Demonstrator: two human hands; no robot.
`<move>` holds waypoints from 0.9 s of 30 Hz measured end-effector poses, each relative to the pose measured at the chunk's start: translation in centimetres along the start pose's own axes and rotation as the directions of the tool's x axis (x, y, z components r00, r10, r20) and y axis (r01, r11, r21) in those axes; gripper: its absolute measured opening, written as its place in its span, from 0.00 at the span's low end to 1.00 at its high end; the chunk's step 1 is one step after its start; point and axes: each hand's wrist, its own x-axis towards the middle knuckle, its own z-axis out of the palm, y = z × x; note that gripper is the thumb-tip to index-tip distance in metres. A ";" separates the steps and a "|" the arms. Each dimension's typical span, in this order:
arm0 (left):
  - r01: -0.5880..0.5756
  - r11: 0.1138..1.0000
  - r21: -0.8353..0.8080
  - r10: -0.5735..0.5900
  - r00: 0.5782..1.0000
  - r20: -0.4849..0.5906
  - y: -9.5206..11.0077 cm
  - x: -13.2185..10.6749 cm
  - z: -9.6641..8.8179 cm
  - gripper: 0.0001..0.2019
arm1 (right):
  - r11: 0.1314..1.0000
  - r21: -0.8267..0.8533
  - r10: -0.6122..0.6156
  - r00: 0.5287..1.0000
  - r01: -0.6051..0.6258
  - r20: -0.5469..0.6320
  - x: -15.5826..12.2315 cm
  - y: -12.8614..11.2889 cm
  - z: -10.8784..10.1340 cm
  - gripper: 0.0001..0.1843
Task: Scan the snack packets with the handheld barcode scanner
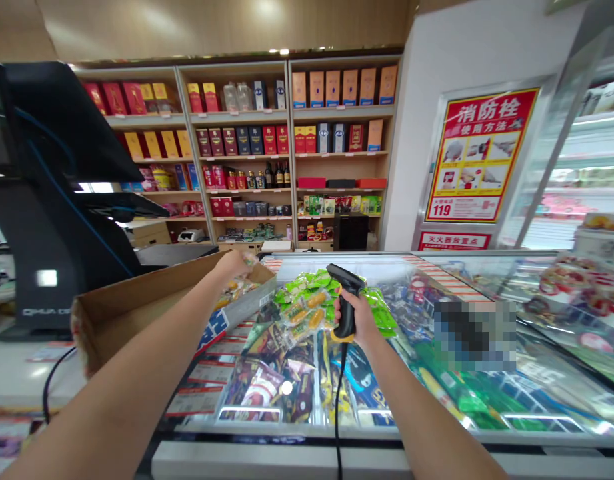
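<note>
My right hand [355, 313] is wrapped round the handle of a black barcode scanner [345, 303] with yellow trim, its cable hanging down toward me. My left hand [231, 265] is over the far right end of an open cardboard box [131, 293], fingers closed at the edge of a clear plastic packet [249, 260]; they are partly hidden. Below it in the box lie several packets with yellow contents [237, 291]. Clear packs of yellow food [307, 317] and bright green packets [307, 283] lie on the freezer's glass top, just left of the scanner and behind it.
The glass-topped freezer [297, 437] holds packaged ice cream. A black checkout terminal [41, 220] stands at the left behind the box. Shelves of boxed goods [244, 140] line the back wall. A fire-hydrant sign [481, 157] and refrigerated cases are on the right.
</note>
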 end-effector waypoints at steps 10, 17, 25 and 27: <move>0.340 0.177 -0.923 -0.033 0.940 0.340 4.4 -10.3 7.8 0.12 | 0.976 -0.190 0.141 0.974 -0.107 0.175 -0.9 0.3 0.3 0.21; 0.388 0.171 -0.906 -0.118 0.921 0.372 2.5 -10.8 10.6 0.19 | 0.897 -0.426 0.261 0.919 -0.118 0.296 -0.9 0.6 -0.2 0.20; 0.365 0.225 -0.903 -0.066 0.931 0.359 2.8 -11.0 10.2 0.22 | 0.843 -0.530 0.304 0.891 -0.086 0.338 -1.8 0.5 0.3 0.20; 0.353 0.246 -0.903 -0.044 0.934 0.354 2.7 -11.1 10.2 0.25 | 0.841 -0.535 0.302 0.892 -0.083 0.337 -1.9 0.6 0.4 0.19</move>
